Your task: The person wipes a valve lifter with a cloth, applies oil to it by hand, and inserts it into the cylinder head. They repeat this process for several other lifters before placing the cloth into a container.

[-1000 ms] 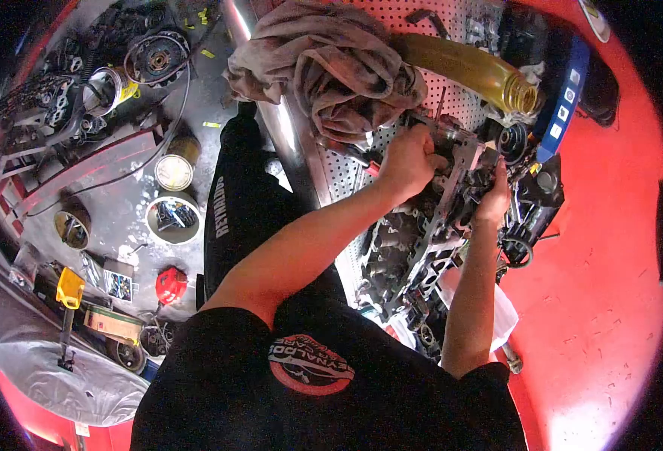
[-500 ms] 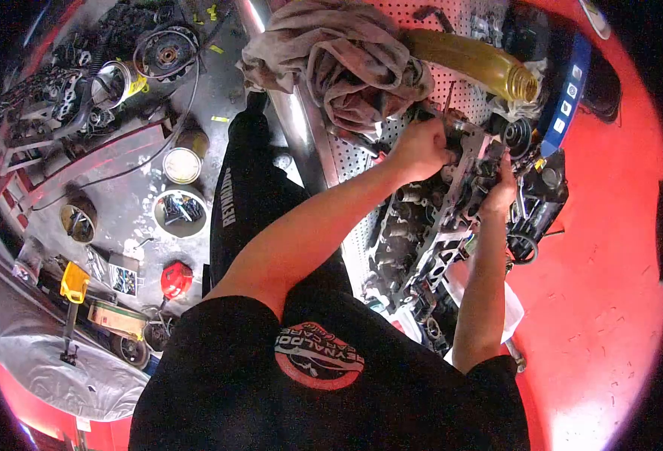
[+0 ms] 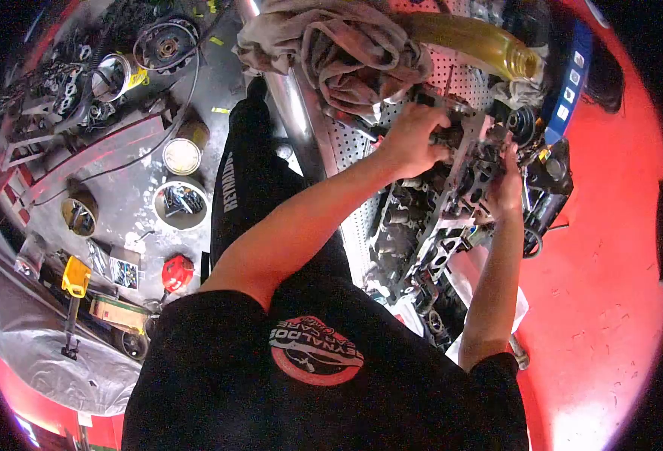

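Note:
A partly dismantled engine (image 3: pixel 403 237) with a metal cylinder head (image 3: pixel 459 177) lies in front of me. My left hand (image 3: pixel 414 143) is at the upper left side of the head, thumb and fingers curled round a small dark part that I cannot make out. On the opposite side, my right hand (image 3: pixel 506 184) rests against the head with its fingers stretched out along it. A round black pulley (image 3: pixel 523 124) sits just beyond those fingertips. Above my left hand lies a bunched grey-brown cloth (image 3: pixel 339 56).
A yellowish oil bottle (image 3: pixel 474 45) lies beyond the engine on a perforated metal surface (image 3: pixel 350 146). To the left, a bucket of tools or bolts (image 3: pixel 181 204), an open can (image 3: pixel 182 156) and a red object (image 3: pixel 176 273) stand on the grey floor. A blue banner (image 3: pixel 568 83) is at upper right.
My left hand has loosened from a tight fist, its thumb and forefinger now further apart. My right hand has shifted slightly toward me. The view has tilted a little.

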Demonstrator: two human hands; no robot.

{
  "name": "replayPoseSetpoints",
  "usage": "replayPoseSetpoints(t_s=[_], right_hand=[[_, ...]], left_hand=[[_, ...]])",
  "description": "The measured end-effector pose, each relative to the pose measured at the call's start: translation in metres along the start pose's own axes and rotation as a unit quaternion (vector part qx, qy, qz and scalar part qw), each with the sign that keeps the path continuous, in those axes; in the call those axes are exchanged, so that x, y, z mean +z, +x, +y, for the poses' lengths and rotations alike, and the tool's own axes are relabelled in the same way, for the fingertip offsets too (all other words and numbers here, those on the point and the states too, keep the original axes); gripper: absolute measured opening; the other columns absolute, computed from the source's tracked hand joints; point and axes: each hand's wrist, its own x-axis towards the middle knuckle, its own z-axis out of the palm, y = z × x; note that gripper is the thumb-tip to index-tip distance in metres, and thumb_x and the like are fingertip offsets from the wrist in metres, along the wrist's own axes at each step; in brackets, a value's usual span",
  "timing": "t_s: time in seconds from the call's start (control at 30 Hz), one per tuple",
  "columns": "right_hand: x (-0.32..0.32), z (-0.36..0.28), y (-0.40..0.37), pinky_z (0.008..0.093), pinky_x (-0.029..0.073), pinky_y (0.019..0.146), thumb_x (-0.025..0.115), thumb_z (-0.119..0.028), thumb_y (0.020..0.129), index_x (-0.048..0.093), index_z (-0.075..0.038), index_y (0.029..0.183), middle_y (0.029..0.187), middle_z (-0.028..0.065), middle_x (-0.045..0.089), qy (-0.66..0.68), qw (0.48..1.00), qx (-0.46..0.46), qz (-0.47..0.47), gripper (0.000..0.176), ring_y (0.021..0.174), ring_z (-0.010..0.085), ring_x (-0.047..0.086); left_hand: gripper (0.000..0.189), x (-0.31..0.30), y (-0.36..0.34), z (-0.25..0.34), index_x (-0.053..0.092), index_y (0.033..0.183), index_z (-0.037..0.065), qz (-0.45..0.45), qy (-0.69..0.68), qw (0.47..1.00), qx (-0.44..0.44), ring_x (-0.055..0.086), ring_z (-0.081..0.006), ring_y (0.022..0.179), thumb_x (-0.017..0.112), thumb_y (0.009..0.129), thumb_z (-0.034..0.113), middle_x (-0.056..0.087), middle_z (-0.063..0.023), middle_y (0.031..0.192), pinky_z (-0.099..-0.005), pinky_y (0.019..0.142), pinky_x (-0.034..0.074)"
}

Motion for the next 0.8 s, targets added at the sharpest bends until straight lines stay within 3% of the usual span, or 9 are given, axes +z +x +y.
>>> replayPoseSetpoints(t_s=[0.07,0.13,0.23,0.3,0.37,0.43,0.47,0.6,0.8], right_hand=[[0.000,-0.006,-0.009,0.0355,0.028,0.109,0.044,-0.056,0.094,0.029,-0.012,0.148,0.148,0.0054,0.037,0.006,1.000,0.022,-0.020,0.071,0.130,0.0199,0.039],[-0.006,0.002,-0.012,0.0331,0.026,0.110,0.044,-0.057,0.094,0.027,-0.012,0.149,0.147,0.0056,0.037,0.020,0.998,0.028,-0.052,0.073,0.132,0.0201,0.037],[0.002,0.012,-0.008,0.0326,0.027,0.109,0.046,-0.056,0.093,0.030,-0.012,0.148,0.144,0.0048,0.041,-0.064,0.998,-0.017,0.003,0.072,0.129,0.0195,0.040],[-0.001,0.012,-0.007,0.0354,0.025,0.111,0.048,-0.060,0.090,0.028,-0.011,0.149,0.146,0.0060,0.039,-0.085,0.996,0.038,0.015,0.079,0.132,0.0211,0.037],[-0.003,0.011,-0.008,0.0377,0.024,0.111,0.047,-0.065,0.088,0.026,-0.012,0.149,0.146,0.0072,0.039,-0.041,0.995,0.091,-0.010,0.084,0.133,0.0220,0.035],[-0.006,0.008,-0.011,0.0384,0.026,0.110,0.046,-0.067,0.088,0.026,-0.012,0.149,0.145,0.0074,0.040,-0.063,0.997,0.032,-0.035,0.085,0.131,0.0225,0.038],[-0.007,0.008,-0.014,0.0387,0.027,0.109,0.046,-0.068,0.087,0.026,-0.013,0.149,0.144,0.0075,0.041,-0.071,0.996,0.003,-0.045,0.085,0.130,0.0228,0.039],[-0.002,-0.004,-0.036,0.0379,0.044,0.097,0.046,-0.060,0.092,0.035,-0.008,0.143,0.136,0.0098,0.047,-0.186,0.980,0.064,-0.002,0.073,0.120,0.0209,0.050],[-0.003,0.030,-0.037,0.0363,0.039,0.099,0.055,-0.058,0.089,0.041,-0.010,0.141,0.130,0.0070,0.051,-0.074,0.996,0.016,0.039,0.073,0.115,0.0213,0.050]], left_hand=[[0.043,0.003,-0.012,-0.005,0.056,0.094,0.005,0.048,0.026,0.996,0.064,0.051,-0.0355,0.099,0.080,0.060,0.015,0.058,-0.0145,0.099,-0.0435,0.089,0.040],[0.045,0.006,-0.014,0.002,0.055,0.095,0.006,0.032,0.061,0.997,0.020,0.049,-0.0360,0.101,0.080,0.060,0.016,0.055,-0.0146,0.102,-0.0439,0.089,0.039],[0.046,0.005,-0.009,0.005,0.054,0.095,0.005,0.049,0.105,0.993,0.022,0.048,-0.0358,0.099,0.081,0.060,0.017,0.053,-0.0147,0.100,-0.0450,0.086,0.040],[0.046,0.007,-0.012,0.005,0.055,0.096,0.005,0.045,0.111,0.993,0.020,0.049,-0.0357,0.100,0.081,0.061,0.018,0.053,-0.0154,0.101,-0.0454,0.087,0.040],[0.060,0.008,-0.018,0.004,0.053,0.110,0.003,0.044,0.094,0.995,0.003,0.048,-0.0379,0.106,0.082,0.061,0.022,0.054,-0.0179,0.107,-0.0455,0.092,0.039],[0.071,0.010,-0.031,-0.002,0.050,0.120,0.003,0.075,0.059,0.995,0.002,0.046,-0.0393,0.110,0.083,0.061,0.024,0.053,-0.0199,0.113,-0.0457,0.096,0.038],[0.089,0.008,-0.039,-0.007,0.039,0.134,0.001,0.050,0.050,0.997,-0.021,0.044,-0.0419,0.117,0.084,0.061,0.026,0.049,-0.0229,0.124,-0.0460,0.100,0.036],[0.102,0.009,-0.060,-0.005,0.029,0.140,-0.004,0.057,-0.004,0.996,-0.063,0.048,-0.0408,0.120,0.087,0.059,0.019,0.049,-0.0252,0.130,-0.0442,0.104,0.037],[0.113,0.016,-0.054,0.007,0.017,0.144,-0.003,0.037,0.040,0.992,-0.115,0.047,-0.0420,0.117,0.086,0.058,0.023,0.051,-0.0272,0.124,-0.0467,0.100,0.037]])
